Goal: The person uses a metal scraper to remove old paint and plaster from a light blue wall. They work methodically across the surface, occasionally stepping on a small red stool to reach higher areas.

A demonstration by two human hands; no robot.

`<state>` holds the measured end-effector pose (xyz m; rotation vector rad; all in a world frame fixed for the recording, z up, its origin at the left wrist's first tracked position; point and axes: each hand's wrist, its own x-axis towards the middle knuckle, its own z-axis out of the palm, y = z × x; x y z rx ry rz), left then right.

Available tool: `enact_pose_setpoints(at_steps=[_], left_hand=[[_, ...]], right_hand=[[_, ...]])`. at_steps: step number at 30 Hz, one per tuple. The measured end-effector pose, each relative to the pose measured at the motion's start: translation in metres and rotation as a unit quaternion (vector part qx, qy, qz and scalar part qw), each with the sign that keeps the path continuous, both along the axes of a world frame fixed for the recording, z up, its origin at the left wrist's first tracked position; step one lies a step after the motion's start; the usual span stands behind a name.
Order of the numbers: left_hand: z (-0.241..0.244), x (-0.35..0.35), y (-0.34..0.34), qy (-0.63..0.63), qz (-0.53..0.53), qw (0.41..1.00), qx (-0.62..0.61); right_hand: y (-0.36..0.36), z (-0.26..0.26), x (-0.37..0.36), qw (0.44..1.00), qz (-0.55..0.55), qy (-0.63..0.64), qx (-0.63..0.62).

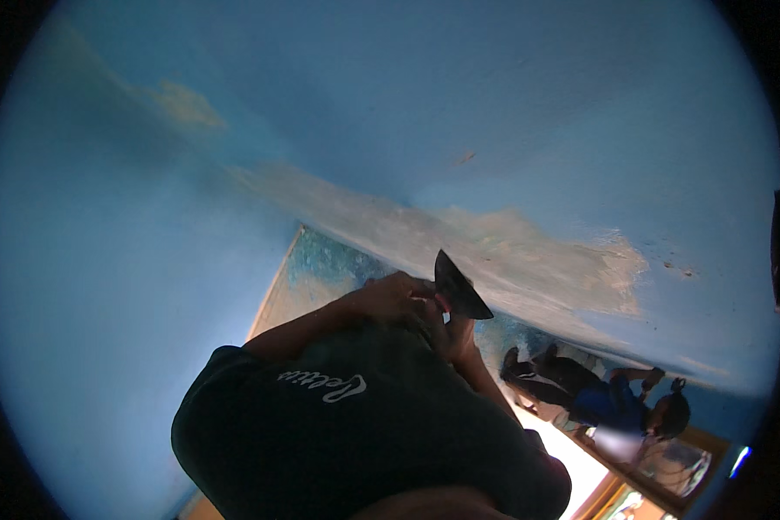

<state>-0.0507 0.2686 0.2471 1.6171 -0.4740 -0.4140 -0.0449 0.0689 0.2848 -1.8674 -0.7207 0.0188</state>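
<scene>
In front of my dark T-shirt, my two hands are close together. A scraper with a dark, roughly triangular blade [460, 289] stands out from between them, and its handle is mostly hidden by fingers. My right hand [460, 335] grips it from below and behind, with a fingertip showing past the blade's edge. Curled beside the blade's base is my left hand [390, 296]; whether it also holds the tool cannot be made out. Beyond the blade runs a long grey-white plaster patch [377, 218] on the blue wall [559, 117].
Flaked paint surrounds the patch's right end. A bare tan spot [185, 104] lies at upper left. Past my hands, the floor [328, 266] is stained blue. Another person [598, 393] in blue is at lower right, beside a bright opening and a wooden frame [708, 448].
</scene>
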Motion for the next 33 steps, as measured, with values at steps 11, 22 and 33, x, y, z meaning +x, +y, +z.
enact_pose_setpoints(at_steps=[11,22,33], left_hand=[[0.074,-0.05,-0.012,-0.464,0.429,0.76,0.154],[0.09,0.023,-0.115,-0.433,0.431,0.787,0.086],[0.099,0.038,-0.138,-0.449,0.498,0.739,0.058]], right_hand=[[-0.013,0.118,0.022,0.909,0.157,0.367,-0.122],[-0.068,0.17,-0.003,0.902,-0.024,0.428,0.056],[-0.088,0.161,0.011,0.92,0.019,0.391,0.006]])
